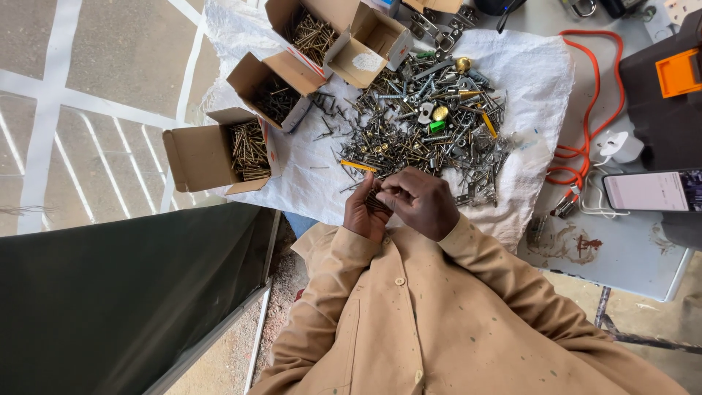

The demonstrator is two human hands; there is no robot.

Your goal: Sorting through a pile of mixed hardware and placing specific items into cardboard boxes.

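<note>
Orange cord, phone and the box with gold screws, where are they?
orange cord (594, 73), head view, on the bend of the cord near the cloth.
phone (647, 191), head view, middle of its pale screen.
box of gold screws (191, 156), head view, on its open cardboard flap.

Single head-worn view, looking steeply down over the chest onto the tabletop (629, 256), close in, floor filling the frame's left side.

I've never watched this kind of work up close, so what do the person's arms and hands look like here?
Both hands, left hand and right hand, are bare, no gloves. The arms wear long tan sleeves of a buttoned work coat, speckled with small paint spots.
</note>
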